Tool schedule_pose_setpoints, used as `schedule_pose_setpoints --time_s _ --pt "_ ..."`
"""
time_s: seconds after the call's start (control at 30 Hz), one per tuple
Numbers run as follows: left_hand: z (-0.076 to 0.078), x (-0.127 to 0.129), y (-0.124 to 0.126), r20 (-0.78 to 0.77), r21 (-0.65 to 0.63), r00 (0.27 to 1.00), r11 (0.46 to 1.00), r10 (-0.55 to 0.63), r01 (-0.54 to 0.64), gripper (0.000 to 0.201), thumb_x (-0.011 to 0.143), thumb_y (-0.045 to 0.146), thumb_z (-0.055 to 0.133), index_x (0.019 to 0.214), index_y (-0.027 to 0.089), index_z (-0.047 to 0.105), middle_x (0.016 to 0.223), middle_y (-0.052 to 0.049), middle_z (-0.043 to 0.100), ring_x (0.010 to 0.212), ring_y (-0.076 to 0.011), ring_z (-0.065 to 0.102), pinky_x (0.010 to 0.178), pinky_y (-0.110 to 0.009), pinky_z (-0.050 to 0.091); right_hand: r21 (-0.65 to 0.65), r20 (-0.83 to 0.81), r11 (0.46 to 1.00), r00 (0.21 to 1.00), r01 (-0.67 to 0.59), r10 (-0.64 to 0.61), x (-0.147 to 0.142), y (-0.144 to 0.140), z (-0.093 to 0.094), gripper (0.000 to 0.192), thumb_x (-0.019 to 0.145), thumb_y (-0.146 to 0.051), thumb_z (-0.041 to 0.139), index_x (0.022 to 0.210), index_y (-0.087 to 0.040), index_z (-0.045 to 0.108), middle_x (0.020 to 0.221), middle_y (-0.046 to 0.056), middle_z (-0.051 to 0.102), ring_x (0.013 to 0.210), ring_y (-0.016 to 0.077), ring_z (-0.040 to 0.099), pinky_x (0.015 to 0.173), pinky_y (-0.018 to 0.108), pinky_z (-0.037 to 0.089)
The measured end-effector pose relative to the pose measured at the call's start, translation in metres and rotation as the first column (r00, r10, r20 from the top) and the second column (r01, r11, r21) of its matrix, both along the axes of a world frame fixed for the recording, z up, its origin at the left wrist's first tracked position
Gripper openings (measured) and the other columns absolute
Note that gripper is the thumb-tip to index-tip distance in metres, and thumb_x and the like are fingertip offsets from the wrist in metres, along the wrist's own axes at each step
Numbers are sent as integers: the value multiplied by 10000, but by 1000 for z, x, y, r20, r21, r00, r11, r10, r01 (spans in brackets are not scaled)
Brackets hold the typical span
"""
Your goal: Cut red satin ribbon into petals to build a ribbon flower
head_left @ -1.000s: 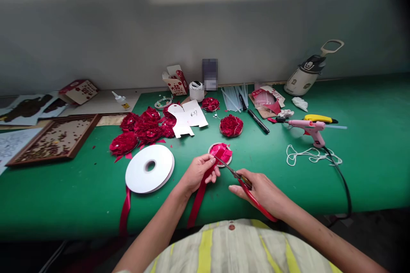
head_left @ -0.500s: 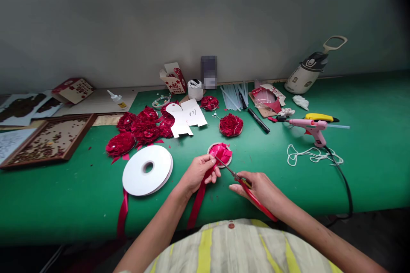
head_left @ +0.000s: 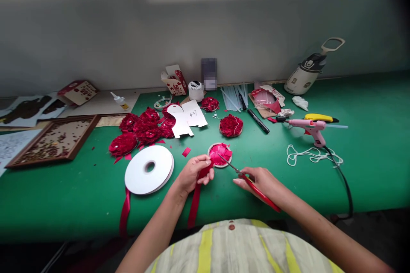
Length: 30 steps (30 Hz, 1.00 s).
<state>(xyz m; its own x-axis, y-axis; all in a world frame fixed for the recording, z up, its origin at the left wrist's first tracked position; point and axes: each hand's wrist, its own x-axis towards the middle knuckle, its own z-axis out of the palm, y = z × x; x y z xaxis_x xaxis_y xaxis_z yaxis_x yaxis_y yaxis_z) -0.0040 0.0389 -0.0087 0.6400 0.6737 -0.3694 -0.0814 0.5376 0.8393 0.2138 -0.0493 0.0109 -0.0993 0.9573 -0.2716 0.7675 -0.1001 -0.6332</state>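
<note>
Head view: we're pinching the red ribbon (head_left: 196,196) in our left hand (head_left: 191,173), fingers closed on its upper end just beside the pink disc (head_left: 220,154). Our right hand (head_left: 261,180) is gripping the red-handled scissors (head_left: 253,185), blades pointing at the disc. A white spool (head_left: 149,169) is lying left of us on the green table (head_left: 368,166), a small red scrap (head_left: 186,152) near it.

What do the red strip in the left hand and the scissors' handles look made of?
The red strip looks like satin ribbon: limp, faintly shiny, draping over the table edge from the left hand. The scissors in the right hand show glossy red handles, probably plastic, and thin metal blades.
</note>
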Motion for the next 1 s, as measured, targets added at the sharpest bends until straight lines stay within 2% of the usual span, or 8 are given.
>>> schedule_pose_setpoints --time_s 0.13,0.4,0.53,0.63,0.7,0.8,0.87,1.0 --pt "-3 0 -2 17 5 997 998 -70 69 162 789 289 530 846 161 450 549 -34 628 343 -87 509 309 -143 163 85 56 992 994 90 -95 3 1 1 414 807 -564 449 937 -215 630 632 18 652 580 193 592 517 237 372" --pt "-6 -6 2 62 75 994 993 -93 88 224 746 218 568 940 138 487 682 -73 658 446 -101 562 356 -157 243 116 402 981 896 157 -191 22 4 0 357 852 -464 442 1079 -213 557 758 81 670 667 235 629 529 256 366" --pt "-2 -8 2 22 165 994 981 -103 98 218 792 301 560 897 110 544 804 -126 665 563 -115 599 472 -191 390 97 540 987 827 125 -157 48 -8 2 304 823 -365 506 1070 -200 572 764 115 627 698 273 611 525 274 355" --pt "0 -8 1 -23 212 993 970 -116 118 250 809 340 545 862 99 582 834 -133 665 611 -123 611 522 -203 429 66 673 998 740 -24 -27 54 -8 18 252 787 -304 558 1010 -197 610 709 112 584 711 284 584 521 274 339" --pt "1 -7 0 -28 219 993 969 -111 115 258 802 342 554 873 99 604 822 -128 669 614 -135 618 489 -197 419 91 697 975 712 -203 83 38 6 33 209 823 -279 517 981 -193 625 730 116 571 721 269 568 536 279 336" --pt "1 -7 -2 -63 245 985 954 -161 172 270 795 331 556 904 98 639 757 -116 673 557 -140 614 419 -189 382 220 469 892 845 -395 258 -17 50 47 239 889 -241 435 1051 -196 604 851 116 584 761 237 569 587 290 363" --pt "1 -8 -4 -104 280 974 934 -199 221 277 799 325 542 906 98 661 734 -113 673 530 -135 609 406 -190 374 222 401 844 834 -489 378 -61 88 45 222 899 -273 453 1065 -241 597 925 71 600 829 203 579 654 272 400" --pt "-5 -10 -5 -141 331 970 914 -200 236 258 795 288 527 908 110 675 702 -94 670 510 -123 603 406 -186 372 172 355 810 802 -561 480 -124 145 19 237 893 -303 501 1080 -171 562 1050 58 588 879 170 582 760 338 481"
